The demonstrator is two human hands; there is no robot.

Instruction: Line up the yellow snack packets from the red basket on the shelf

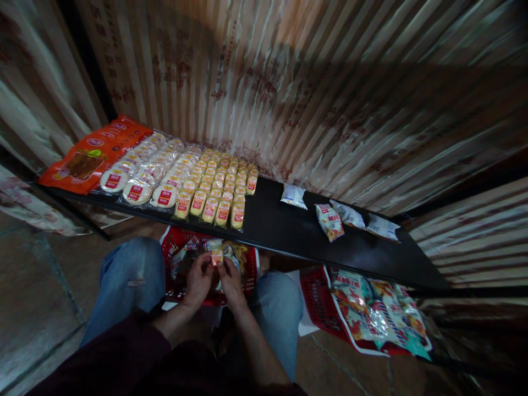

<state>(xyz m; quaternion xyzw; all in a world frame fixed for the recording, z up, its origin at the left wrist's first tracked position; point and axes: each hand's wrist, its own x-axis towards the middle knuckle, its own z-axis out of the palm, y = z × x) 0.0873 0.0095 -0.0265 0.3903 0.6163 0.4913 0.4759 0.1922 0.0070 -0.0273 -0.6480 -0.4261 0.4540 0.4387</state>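
Between my knees, my left hand [199,278] and my right hand [231,280] both pinch a small yellow wrapped snack pack [216,257] by its two sides. It is held over a red basket [253,269] with several bagged snacks inside. Just beyond, on a black shelf [270,231], stand rows of similar small yellow wrapped packs [223,212]. To their left are rows of round white wrapped crackers [138,191] with red labels.
An orange snack bag [88,157] lies at the shelf's left end. Several small white packets lie at the right, one with a red print [329,221]. A second red basket [315,297] full of snack bags stands below right. Striped curtains [264,82] hang behind the shelf.
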